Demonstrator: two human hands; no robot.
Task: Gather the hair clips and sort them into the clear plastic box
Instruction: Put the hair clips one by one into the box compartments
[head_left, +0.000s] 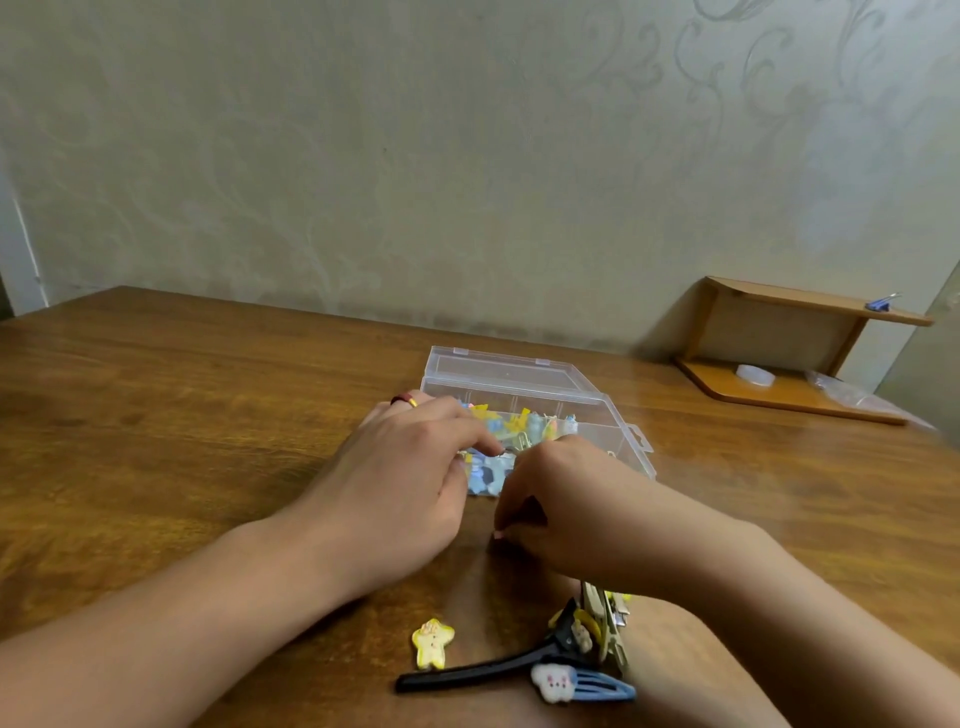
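The clear plastic box (587, 400) lies open on the wooden table (156, 415), lid tipped back, with several small yellow and blue hair clips (519, 423) in its compartments. My left hand (410, 478) reaches over the box's near left part; its index finger and thumb meet at a small clip (501, 457) by the box's front. My right hand (561, 499) is beside it, fingers curled down; what it holds is hidden. Near me lie a yellow star clip (432, 643), a long black clip (493, 670), a blue snap clip with a white cloud (582, 685) and metal clips (608, 623).
A small wooden corner shelf (789, 364) stands at the back right with a blue clip (880, 304) on top and a clear round item (754, 375) on its base. A patterned wall runs behind the table.
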